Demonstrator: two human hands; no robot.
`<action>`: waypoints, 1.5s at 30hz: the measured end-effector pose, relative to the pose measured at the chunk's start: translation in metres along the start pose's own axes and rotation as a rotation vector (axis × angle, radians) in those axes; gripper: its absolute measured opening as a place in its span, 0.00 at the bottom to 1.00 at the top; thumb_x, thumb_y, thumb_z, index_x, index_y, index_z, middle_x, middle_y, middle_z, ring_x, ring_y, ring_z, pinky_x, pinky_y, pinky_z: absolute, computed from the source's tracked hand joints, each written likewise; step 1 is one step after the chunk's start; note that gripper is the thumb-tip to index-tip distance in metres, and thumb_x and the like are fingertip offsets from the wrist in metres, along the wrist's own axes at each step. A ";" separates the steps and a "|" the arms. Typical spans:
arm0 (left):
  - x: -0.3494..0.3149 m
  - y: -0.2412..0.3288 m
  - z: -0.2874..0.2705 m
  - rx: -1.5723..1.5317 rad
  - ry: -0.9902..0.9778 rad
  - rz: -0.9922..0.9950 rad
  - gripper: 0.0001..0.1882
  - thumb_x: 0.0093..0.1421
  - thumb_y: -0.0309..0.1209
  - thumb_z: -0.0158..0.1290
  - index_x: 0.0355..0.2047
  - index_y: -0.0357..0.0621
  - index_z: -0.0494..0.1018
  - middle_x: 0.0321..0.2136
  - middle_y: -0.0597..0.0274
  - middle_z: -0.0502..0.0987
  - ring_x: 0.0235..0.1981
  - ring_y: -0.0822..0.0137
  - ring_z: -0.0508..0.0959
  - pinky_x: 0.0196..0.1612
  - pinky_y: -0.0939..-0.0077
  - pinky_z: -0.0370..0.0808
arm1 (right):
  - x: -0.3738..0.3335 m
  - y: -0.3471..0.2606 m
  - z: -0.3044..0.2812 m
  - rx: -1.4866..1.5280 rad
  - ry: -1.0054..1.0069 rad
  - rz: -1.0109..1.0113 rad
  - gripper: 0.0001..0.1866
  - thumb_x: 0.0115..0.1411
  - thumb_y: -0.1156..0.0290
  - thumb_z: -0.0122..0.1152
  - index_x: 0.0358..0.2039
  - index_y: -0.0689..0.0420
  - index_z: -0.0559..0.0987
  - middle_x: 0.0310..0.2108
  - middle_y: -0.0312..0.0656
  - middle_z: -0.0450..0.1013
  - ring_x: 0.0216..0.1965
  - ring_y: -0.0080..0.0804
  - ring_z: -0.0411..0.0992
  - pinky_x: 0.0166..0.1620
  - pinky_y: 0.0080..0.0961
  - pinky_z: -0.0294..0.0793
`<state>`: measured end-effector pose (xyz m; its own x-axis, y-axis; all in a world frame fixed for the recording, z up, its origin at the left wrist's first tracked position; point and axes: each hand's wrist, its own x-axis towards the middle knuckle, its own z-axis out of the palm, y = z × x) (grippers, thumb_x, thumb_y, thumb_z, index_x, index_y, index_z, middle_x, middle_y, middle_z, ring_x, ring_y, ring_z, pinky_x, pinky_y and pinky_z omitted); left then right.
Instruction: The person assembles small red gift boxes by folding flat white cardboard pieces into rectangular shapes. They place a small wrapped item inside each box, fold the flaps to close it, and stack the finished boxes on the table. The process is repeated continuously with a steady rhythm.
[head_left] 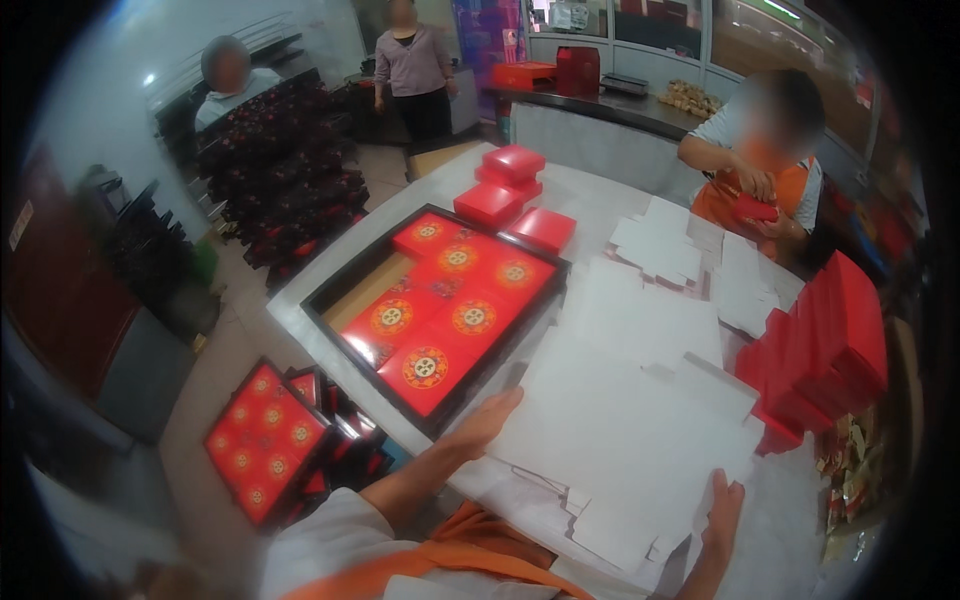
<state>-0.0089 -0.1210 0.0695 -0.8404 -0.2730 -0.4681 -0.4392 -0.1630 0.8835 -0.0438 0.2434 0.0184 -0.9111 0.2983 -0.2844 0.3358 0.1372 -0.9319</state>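
A stack of flat white cardboard box blanks (620, 450) lies on the table in front of me, its edges uneven. My left hand (490, 422) rests against the stack's left side, fingers stretched out together. On the right, my right hand (722, 510) stands at the near right edge with its fingers pointing up and apart from the left hand. The cardboard sits between the two palms. Left of the stack is a black-rimmed tray (432, 418) holding red boxes with round gold emblems (472, 314); its left part shows bare brown bottom.
Red boxes (515, 160) stand beyond the tray, and a tall red pile (825, 350) rises at right. More blanks (655, 240) lie farther back. Filled trays (268, 440) are stacked below the table's left edge. Across the table, a person in an orange apron (755, 195) handles a red box.
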 end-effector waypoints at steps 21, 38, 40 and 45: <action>0.068 -0.042 -0.022 -0.467 -0.462 -0.126 0.21 0.61 0.39 0.37 0.49 0.36 0.62 0.43 0.56 0.70 0.42 0.66 0.72 0.44 0.76 0.69 | 0.039 0.009 0.039 -0.053 -0.220 0.069 0.18 0.56 0.64 0.49 0.40 0.66 0.68 0.35 0.41 0.67 0.36 0.28 0.65 0.41 0.23 0.64; 0.041 -0.025 -0.003 -0.393 -0.331 0.062 0.17 0.60 0.34 0.40 0.44 0.35 0.65 0.36 0.60 0.71 0.37 0.71 0.71 0.38 0.79 0.68 | 0.039 0.013 0.041 -0.233 -0.159 0.064 0.24 0.56 0.61 0.49 0.45 0.69 0.64 0.42 0.46 0.65 0.44 0.32 0.63 0.48 0.25 0.60; 0.051 -0.036 -0.013 -0.342 -0.298 0.028 0.15 0.59 0.32 0.42 0.43 0.34 0.65 0.34 0.60 0.71 0.35 0.71 0.71 0.36 0.79 0.68 | 0.036 0.006 0.040 -0.265 -0.182 0.077 0.27 0.56 0.59 0.48 0.47 0.70 0.63 0.44 0.48 0.64 0.46 0.35 0.61 0.51 0.26 0.58; 0.047 -0.028 -0.010 -0.172 -0.282 0.253 0.14 0.59 0.32 0.43 0.40 0.33 0.64 0.34 0.57 0.71 0.35 0.70 0.71 0.38 0.78 0.69 | 0.034 -0.003 0.040 -0.262 -0.186 0.081 0.27 0.56 0.59 0.48 0.47 0.70 0.62 0.44 0.48 0.64 0.46 0.35 0.61 0.50 0.26 0.59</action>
<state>-0.0331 -0.1384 0.0227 -0.9795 -0.0579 -0.1928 -0.1686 -0.2870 0.9430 -0.0851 0.2152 0.0025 -0.8990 0.1439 -0.4136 0.4367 0.3660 -0.8218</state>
